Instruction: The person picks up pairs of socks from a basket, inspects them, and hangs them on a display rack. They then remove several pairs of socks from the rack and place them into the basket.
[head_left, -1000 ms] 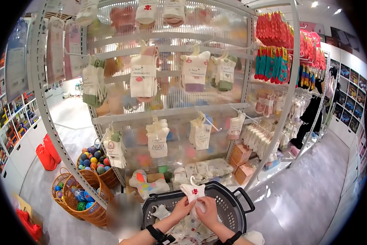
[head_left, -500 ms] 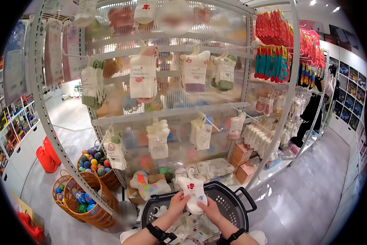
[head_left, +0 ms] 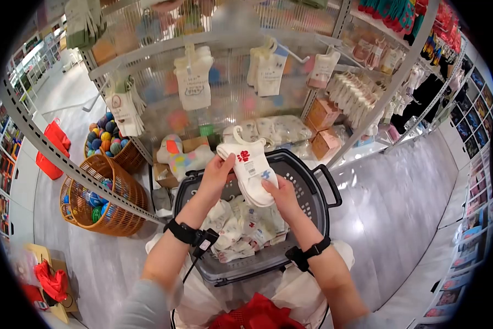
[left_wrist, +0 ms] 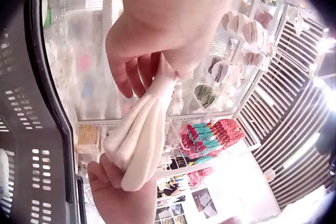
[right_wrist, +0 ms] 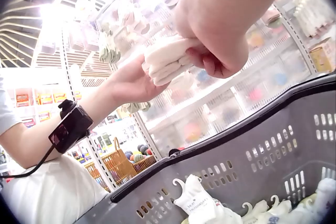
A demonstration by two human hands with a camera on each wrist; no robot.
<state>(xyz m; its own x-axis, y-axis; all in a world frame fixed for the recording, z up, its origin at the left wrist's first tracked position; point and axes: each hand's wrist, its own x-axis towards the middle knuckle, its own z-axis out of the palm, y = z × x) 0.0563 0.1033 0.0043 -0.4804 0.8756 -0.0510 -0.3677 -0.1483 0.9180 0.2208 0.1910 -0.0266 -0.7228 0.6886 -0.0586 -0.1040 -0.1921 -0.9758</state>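
Note:
Both hands hold a bundle of white socks (head_left: 250,174) on a white plastic hanger, with a red pattern, a blue pattern and a small printed label facing up. My left hand (head_left: 219,174) pinches the bundle at its hanger end, thumb on top. At the lower end my right hand (head_left: 282,197) grips the other edge, thumb near the blue pattern. Several folded layers show side-on in the left wrist view, where the socks (left_wrist: 137,137) stretch between the two hands. Beneath them is a dark grey shopping basket (head_left: 312,216) with more hangered white socks (head_left: 241,227) piled inside.
Ahead stands a display rack with hanging sock packs (head_left: 194,79). A stuffed toy (head_left: 183,156) and cardboard boxes (head_left: 323,143) sit on its base. Wicker baskets (head_left: 115,186) of colourful balls stand left of the rack post. Grey floor (head_left: 400,203) runs along the right.
The view has tilted down toward the basket. The sock bundle, partly covered by the hands at first, has been turned out flat with its patterned side up, both hands still holding it.

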